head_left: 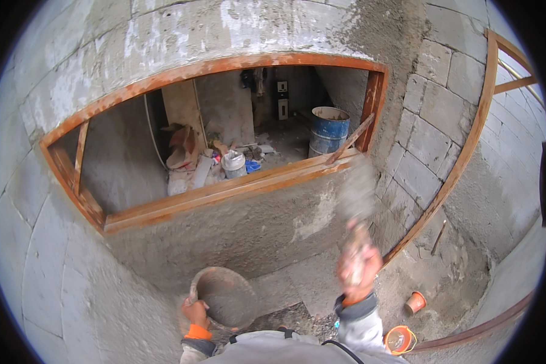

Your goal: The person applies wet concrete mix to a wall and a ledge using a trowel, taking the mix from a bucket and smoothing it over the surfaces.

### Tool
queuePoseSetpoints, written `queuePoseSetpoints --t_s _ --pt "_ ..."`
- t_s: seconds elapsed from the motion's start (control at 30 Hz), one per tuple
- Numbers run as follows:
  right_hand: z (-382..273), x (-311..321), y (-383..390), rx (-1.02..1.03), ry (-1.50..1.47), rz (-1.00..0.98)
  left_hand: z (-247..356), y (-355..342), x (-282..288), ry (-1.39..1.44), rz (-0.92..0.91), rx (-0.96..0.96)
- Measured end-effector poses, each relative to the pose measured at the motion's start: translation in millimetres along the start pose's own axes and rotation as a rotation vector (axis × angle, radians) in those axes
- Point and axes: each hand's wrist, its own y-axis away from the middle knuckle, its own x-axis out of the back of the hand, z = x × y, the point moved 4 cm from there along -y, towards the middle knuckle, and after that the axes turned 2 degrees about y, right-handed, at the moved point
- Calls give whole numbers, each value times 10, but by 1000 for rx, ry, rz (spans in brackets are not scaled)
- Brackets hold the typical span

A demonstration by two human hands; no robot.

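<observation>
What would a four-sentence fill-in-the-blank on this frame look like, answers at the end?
1. Vertically in the picture, the right hand, holding a blurred tool, sits ____ than the left hand.
2. The left hand grips a basin whose outline is ____.
3. The drum seen through the wooden frame is mainly ____ outside.
4. The orange bucket has a handle coloured ____.

Missing words: higher; round; blue; yellow.

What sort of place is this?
Probably a building site: a block wall with rough, patchy plaster beside it, a bare wooden window frame, and a hand-held basin of what looks like grey mortar.
</observation>
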Motion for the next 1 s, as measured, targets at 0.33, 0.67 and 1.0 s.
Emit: queuePoseSetpoints --t_s 0.33,0.67,1.0 --pt "-1881 -1330 -1345 1783 921 658 152 -239 1067 -134 340 -296" --pt "690 -1418 -2533 152 1105 -447 544 -35 1421 -216 368 -389" --pt "2487 646 1008 -915 1578 -1149 365 398 963 -182 108 -98"
